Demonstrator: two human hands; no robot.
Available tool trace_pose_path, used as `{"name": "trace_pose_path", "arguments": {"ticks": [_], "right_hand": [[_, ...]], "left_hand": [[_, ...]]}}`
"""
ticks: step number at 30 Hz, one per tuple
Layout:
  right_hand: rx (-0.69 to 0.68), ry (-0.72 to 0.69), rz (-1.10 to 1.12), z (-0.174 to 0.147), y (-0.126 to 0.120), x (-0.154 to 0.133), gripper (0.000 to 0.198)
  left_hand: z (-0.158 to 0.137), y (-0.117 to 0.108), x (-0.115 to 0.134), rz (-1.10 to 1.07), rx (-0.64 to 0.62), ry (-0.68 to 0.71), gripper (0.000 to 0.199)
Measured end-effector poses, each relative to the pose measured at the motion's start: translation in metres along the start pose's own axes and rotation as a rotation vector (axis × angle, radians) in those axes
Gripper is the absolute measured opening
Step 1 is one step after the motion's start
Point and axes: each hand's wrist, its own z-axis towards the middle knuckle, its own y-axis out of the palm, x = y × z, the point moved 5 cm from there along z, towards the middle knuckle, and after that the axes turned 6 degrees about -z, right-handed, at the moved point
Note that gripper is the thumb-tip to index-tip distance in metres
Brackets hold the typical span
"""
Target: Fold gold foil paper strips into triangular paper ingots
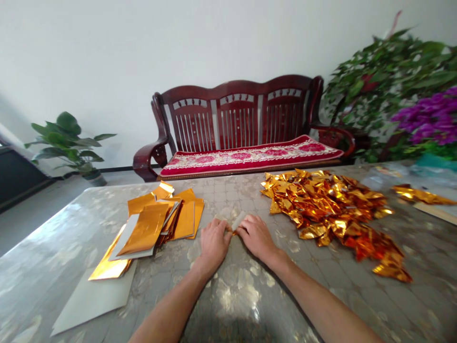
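Both my left hand (215,238) and my right hand (257,234) are closed on one sheet of foil paper (238,220), low over the middle of the table. Its pale grey back shows between the hands, with a speck of gold at the fingertips. How it is folded is mostly hidden by my fingers. Left of my hands lie loose stacks of flat gold foil sheets (146,228), some with the grey side up. On the right spreads a big heap of folded gold foil pieces (321,205).
The table (235,290) has a shiny, flower-patterned cover. A grey sheet (94,300) lies at its near left. Clear plastic (385,174) and a separate gold piece (421,194) are at the far right. Beyond stand a dark wooden bench (235,119), a potted plant (71,143) and purple flowers (432,116).
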Motion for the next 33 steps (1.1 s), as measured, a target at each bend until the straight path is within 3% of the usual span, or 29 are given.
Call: {"name": "trace_pose_path", "arguments": {"ticks": [13,22,33], "right_hand": [[0.076,0.164,-0.032,-0.001,0.002,0.008,0.022],[-0.017,0.125,-0.111,0.003,-0.001,0.007,0.023],[0.009,0.164,-0.15,0.004,0.001,0.009,0.019]], "left_hand": [[0.006,-0.006,0.0,0.005,-0.025,0.019,0.012],[0.005,-0.008,0.002,0.02,-0.048,0.008,0.012],[0.001,-0.006,0.01,0.016,-0.008,0.084,0.017]]}}
